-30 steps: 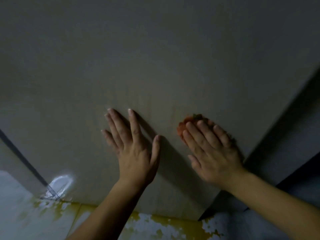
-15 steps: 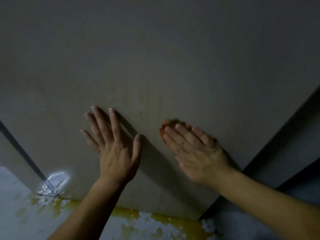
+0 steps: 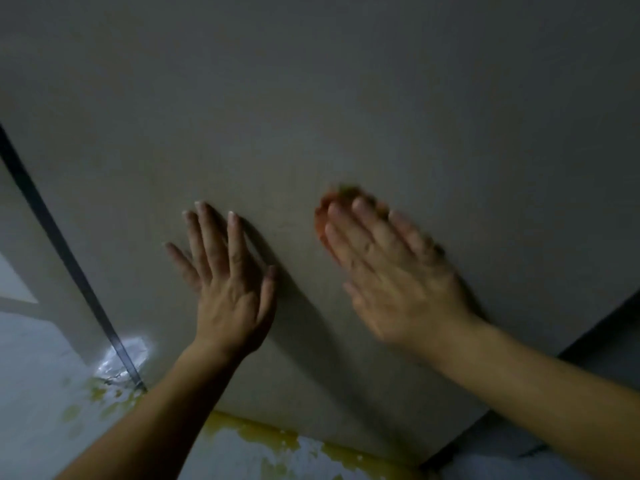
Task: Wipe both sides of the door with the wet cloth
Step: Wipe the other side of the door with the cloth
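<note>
Head view: the door (image 3: 311, 98) fills most of the frame, a plain grey panel seen from close up in dim light. The left hand (image 3: 225, 282) lies flat against it, low and left of centre; its grip holds nothing, fingers straight and spread, thumb out to the right. The right hand (image 3: 391, 275), blurred, is just beside it on the same face, grip unclenched, fingers straight and close together, pressing the cloth (image 3: 320, 220) to the door. The cloth is almost all hidden under that palm; only an orange rim shows past the fingertips. A dark strip (image 3: 52, 223) runs diagonally down the left. Below the door, the floor (image 3: 263, 441) shows yellow blotches and a bright glare.
</note>
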Demonstrator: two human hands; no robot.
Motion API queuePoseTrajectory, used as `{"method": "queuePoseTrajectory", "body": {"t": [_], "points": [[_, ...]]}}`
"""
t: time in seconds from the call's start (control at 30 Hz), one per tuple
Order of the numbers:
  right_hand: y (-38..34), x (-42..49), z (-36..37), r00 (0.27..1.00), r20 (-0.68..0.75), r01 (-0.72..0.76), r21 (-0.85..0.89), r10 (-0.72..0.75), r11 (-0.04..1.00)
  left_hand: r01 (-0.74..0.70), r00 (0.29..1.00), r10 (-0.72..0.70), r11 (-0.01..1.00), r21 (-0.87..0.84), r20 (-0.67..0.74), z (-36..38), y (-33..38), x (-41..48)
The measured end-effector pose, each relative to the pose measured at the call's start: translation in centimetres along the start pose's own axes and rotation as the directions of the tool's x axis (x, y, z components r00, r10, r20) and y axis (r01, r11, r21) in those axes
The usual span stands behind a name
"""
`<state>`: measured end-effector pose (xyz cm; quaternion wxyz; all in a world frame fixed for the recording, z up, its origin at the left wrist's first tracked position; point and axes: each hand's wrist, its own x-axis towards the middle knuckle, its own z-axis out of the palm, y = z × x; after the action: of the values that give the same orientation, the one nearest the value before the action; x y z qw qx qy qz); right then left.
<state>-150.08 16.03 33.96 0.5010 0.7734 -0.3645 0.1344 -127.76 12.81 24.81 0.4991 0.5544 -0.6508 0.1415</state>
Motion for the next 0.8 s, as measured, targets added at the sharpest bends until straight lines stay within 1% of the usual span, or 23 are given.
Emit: {"method": "queuePoseTrajectory", "body": {"t": [0.03, 0.1, 0.13, 0.17, 0.23, 0.27, 0.3, 0.33, 0.37, 0.43, 0.5, 0.53, 0.57, 0.63, 0.73, 0.8], "points": [[0.4, 1.7, -0.5, 0.999, -0.014, -0.052, 0.023, 0.052, 0.998, 0.038, 0.999, -0.038, 0.999, -0.011, -0.016, -0.3, -0.3, 0.3], [0.5, 4.1, -0.9, 0.993, 0.007, -0.119, 0.046, 0.119, 0.992, 0.136, 0.989, -0.138, 0.99, -0.044, -0.049, -0.6, -0.8, 0.8], [0.1, 4.5, -0.7, 0.994, 0.018, -0.111, 0.033, 0.111, 0.993, 0.171, 0.983, -0.174, 0.983, -0.064, -0.059, -0.8, -1.1, 1.1], [-0.7, 4.3, -0.3, 0.998, 0.025, -0.066, 0.009, 0.066, 0.998, 0.189, 0.979, -0.194, 0.979, -0.078, -0.063, -0.9, -1.6, 1.3], [-2.9, 2.5, 1.0, 0.994, 0.06, 0.098, -0.036, -0.096, 0.995, 0.183, 0.98, -0.188, 0.98, -0.077, -0.064, -1.2, -2.7, 1.5], [-3.9, 1.4, 1.5, 0.981, 0.091, 0.172, -0.031, -0.169, 0.985, 0.169, 0.983, -0.174, 0.983, -0.072, -0.061, -1.3, -3.2, 1.5], [-4.5, 0.7, 1.7, 0.97, 0.117, 0.216, -0.013, -0.213, 0.976, 0.158, 0.985, -0.163, 0.985, -0.075, -0.06, -1.3, -3.6, 1.5], [-4.7, 0.7, 1.7, 0.967, 0.12, 0.228, 0.007, -0.227, 0.974, 0.156, 0.984, -0.162, 0.984, -0.085, -0.069, -1.3, -3.9, 1.6], [-4.6, 1.6, 1.4, 0.974, 0.082, 0.21, 0.021, -0.211, 0.977, 0.163, 0.982, -0.171, 0.982, -0.097, -0.085, -1.2, -4.0, 1.8], [-3.7, 5.0, 0.3, 0.991, -0.015, 0.132, 0.017, -0.131, 0.991, 0.178, 0.975, -0.191, 0.977, -0.115, -0.111, -1.0, -4.2, 2.0], [-2.8, 8.5, -0.7, 0.997, -0.053, 0.046, -0.024, -0.048, 0.999, 0.162, 0.977, -0.174, 0.981, -0.104, -0.126, -0.7, -4.6, 2.0], [-2.9, 9.6, -0.8, 0.998, -0.051, 0.031, -0.04, -0.033, 0.999, 0.152, 0.978, -0.163, 0.984, -0.09, -0.129, -0.7, -4.9, 1.9], [-3.2, 10.0, -0.8, 0.998, -0.04, 0.041, -0.057, -0.044, 0.998, 0.145, 0.979, -0.154, 0.986, -0.079, -0.133, -0.7, -5.2, 1.8], [-4.5, 9.1, -0.2, 0.994, -0.007, 0.11, -0.066, -0.111, 0.992, 0.13, 0.981, -0.138, 0.989, -0.064, -0.139, -0.8, -5.9, 1.6], [-6.2, 6.5, 0.6, 0.971, 0.085, 0.225, -0.003, -0.224, 0.974, 0.117, 0.986, -0.122, 0.992, -0.047, -0.114, -1.4, -6.7, 1.1], [-6.2, 6.9, 0.5, 0.963, 0.093, 0.253, 0.019, -0.254, 0.967, 0.126, 0.987, -0.13, 0.991, -0.042, -0.097, -2.0, -7.4, 0.8]]}}
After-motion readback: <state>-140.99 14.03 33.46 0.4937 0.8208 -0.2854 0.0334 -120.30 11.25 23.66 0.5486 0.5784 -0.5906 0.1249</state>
